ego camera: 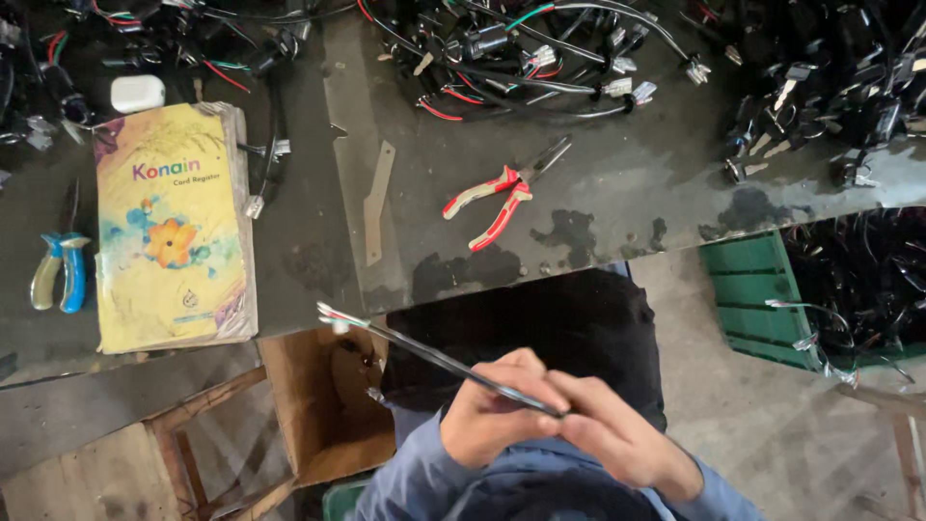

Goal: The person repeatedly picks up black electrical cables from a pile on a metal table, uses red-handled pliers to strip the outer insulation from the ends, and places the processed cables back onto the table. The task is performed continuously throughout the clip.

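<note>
Left hand (497, 417) and right hand (617, 434) meet just above the lap, each clenched around the near end of a thin sleeved cable (434, 359). It runs up and to the left from the fingers, ending in a few loose coloured wire tips with a white connector (detail too small to confirm) over an open cardboard box (323, 415).

Judged from this position, the cable is mid-handling: sleeve on, far end free, not yet set down.

Beyond the knees, the workbench (617, 203) carries red-handled pliers (502, 198), untouched. To the left lie a yellow register book (174, 227) and blue-handled cutters (60, 270). Along the far edge sit tangled wire harnesses (521, 58); a green crate (757, 299) stands at right.
</note>
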